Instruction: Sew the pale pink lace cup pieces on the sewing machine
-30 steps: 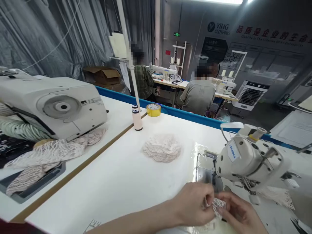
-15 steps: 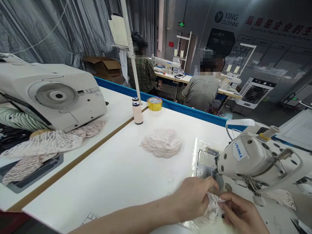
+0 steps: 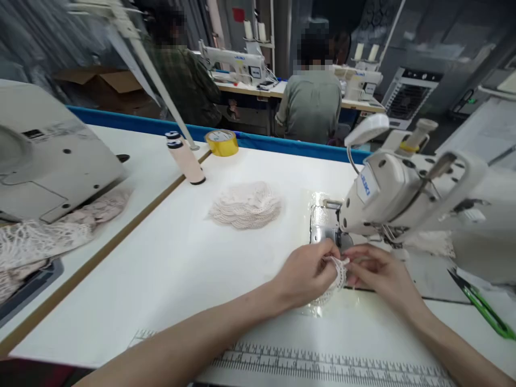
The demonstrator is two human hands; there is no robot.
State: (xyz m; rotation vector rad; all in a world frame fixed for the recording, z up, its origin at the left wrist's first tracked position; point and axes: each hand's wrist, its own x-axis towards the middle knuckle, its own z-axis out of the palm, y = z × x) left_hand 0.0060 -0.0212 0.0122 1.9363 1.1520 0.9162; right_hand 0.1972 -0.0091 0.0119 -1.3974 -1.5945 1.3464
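My left hand [image 3: 306, 274] and my right hand [image 3: 379, 271] pinch a small cream lace piece [image 3: 336, 277] between them, just in front of the needle area of a white sewing machine [image 3: 403, 188]. Both hands rest on the white table [image 3: 193, 263]. The lace hangs partly below my fingers onto the table. A pile of similar round lace pieces [image 3: 245, 204] lies further back to the left.
A thread spool [image 3: 185, 160] and a yellow tape roll [image 3: 222, 142] stand at the back. Another machine [image 3: 48, 161] with netted fabric [image 3: 48, 231] sits at left. Green-handled scissors [image 3: 481, 306] lie at right. Two people sit at far tables.
The view has tilted down and shifted, so a printed ruler on the front table edge shows. My hands stay on the lace piece, now a bit closer to the machine's needle.
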